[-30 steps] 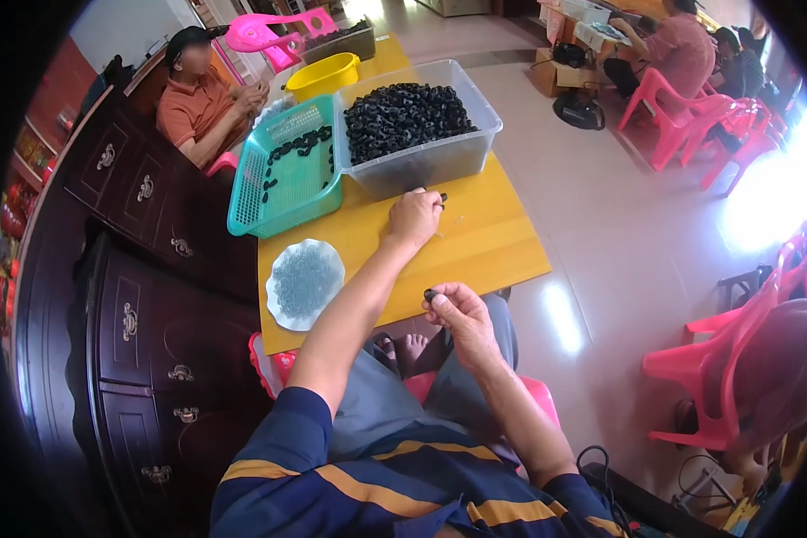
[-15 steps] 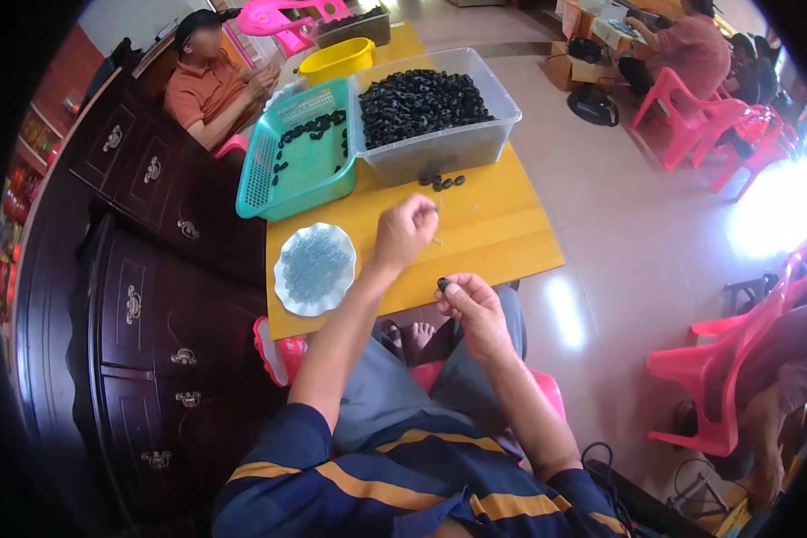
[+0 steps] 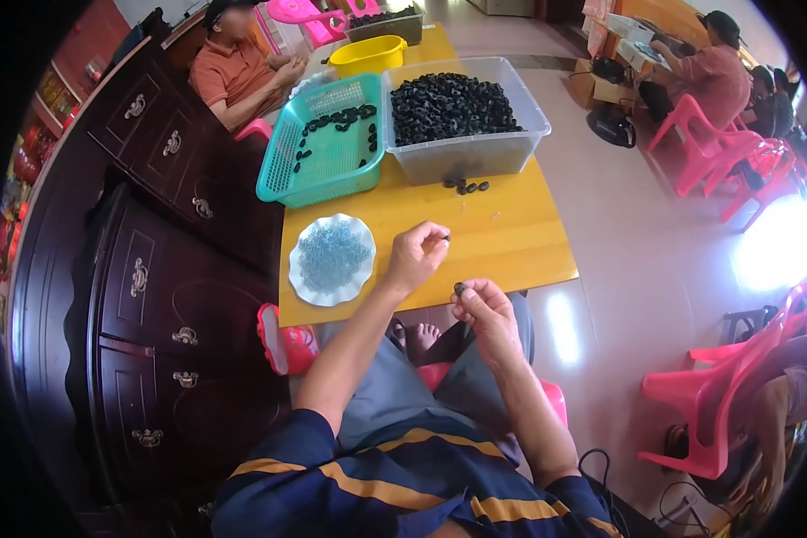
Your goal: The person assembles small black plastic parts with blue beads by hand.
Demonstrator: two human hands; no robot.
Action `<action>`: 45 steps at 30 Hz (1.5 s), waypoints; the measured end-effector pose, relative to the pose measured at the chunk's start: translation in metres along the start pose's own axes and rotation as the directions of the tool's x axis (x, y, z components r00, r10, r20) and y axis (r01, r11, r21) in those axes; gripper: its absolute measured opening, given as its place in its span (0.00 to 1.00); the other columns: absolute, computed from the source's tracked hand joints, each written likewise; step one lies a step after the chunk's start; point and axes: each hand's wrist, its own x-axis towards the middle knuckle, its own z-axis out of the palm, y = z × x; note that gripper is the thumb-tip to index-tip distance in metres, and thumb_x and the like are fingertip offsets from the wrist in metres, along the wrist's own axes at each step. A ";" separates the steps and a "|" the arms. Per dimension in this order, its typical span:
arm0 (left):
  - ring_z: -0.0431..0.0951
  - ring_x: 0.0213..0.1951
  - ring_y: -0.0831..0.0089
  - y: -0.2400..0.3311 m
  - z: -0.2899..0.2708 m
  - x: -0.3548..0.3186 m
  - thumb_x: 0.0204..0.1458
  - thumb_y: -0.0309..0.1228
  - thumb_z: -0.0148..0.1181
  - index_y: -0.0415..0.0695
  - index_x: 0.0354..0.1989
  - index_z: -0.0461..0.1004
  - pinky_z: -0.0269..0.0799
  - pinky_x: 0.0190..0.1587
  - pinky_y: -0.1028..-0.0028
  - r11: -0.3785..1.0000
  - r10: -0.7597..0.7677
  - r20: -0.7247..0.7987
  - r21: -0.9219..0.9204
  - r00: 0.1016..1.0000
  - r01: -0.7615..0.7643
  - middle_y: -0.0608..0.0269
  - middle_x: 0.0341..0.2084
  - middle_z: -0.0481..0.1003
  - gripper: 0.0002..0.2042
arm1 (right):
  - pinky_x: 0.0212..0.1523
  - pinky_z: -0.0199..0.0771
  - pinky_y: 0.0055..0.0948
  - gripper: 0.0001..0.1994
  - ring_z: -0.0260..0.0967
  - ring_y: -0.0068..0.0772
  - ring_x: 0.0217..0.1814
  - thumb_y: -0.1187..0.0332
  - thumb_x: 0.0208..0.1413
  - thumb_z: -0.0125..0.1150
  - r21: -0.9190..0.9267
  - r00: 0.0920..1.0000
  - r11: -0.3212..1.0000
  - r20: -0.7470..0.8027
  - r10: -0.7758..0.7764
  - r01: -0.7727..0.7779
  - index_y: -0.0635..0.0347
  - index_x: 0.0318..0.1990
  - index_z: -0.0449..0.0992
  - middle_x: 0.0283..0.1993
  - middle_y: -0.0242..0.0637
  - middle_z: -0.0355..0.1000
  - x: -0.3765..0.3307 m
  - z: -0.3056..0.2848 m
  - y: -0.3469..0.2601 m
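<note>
My right hand (image 3: 489,318) pinches a small black oval part (image 3: 460,288) between thumb and fingers, just over the table's front edge. To its left and a little farther off, my left hand (image 3: 416,258) hovers above the yellow table (image 3: 502,242) with thumb and fingertips pressed together. A tiny dark bit shows at those fingertips, too small to name. A white scalloped plate (image 3: 298,285) heaped with thin, clear bluish pieces (image 3: 334,257) stands left of my left hand. Several loose black parts (image 3: 472,187) lie beyond my hands, in front of a clear plastic bin (image 3: 462,168).
Black parts (image 3: 453,108) fill the bin. Beside it a green basket (image 3: 318,186) holds some more, with a yellow tub (image 3: 368,58) behind. A dark wooden cabinet (image 3: 188,278) borders the left side. A person (image 3: 242,72) sits at the far left; pink chairs (image 3: 704,386) stand at right.
My left hand has drawn back from the tabletop toward my right hand, its fingers still pinched. My right hand keeps hold of the black part. The whole view has shifted slightly.
</note>
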 end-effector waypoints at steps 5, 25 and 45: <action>0.75 0.33 0.84 -0.009 -0.013 -0.034 0.52 0.17 0.60 0.40 0.38 0.73 0.73 0.38 0.82 0.849 -0.169 0.029 -0.503 0.985 0.161 0.66 0.33 0.77 0.07 | 0.42 0.72 0.20 0.06 0.72 0.20 0.36 0.70 0.64 0.59 -0.008 1.000 1.000 -0.006 0.010 -0.010 0.59 0.46 0.74 0.38 0.33 0.77 -0.001 0.004 -0.001; 0.78 0.32 0.82 0.027 -0.036 -0.029 0.55 0.21 0.64 0.37 0.35 0.76 0.75 0.37 0.79 0.994 -0.111 -0.010 -0.001 0.994 0.111 0.67 0.29 0.79 0.03 | 0.40 0.71 0.18 0.07 0.72 0.20 0.36 0.70 0.65 0.58 -0.059 1.000 0.998 -0.004 0.021 -0.021 0.59 0.47 0.74 0.38 0.33 0.77 -0.002 0.004 0.003; 0.78 0.30 0.85 0.094 -0.043 -0.051 0.55 0.21 0.61 0.37 0.39 0.80 0.75 0.36 0.81 0.953 -0.205 0.231 -0.176 0.951 0.248 0.68 0.29 0.81 0.05 | 0.44 0.72 0.21 0.07 0.71 0.20 0.38 0.70 0.64 0.60 -0.212 0.994 0.971 0.039 -0.105 0.111 0.64 0.44 0.75 0.38 0.32 0.77 -0.003 0.008 0.003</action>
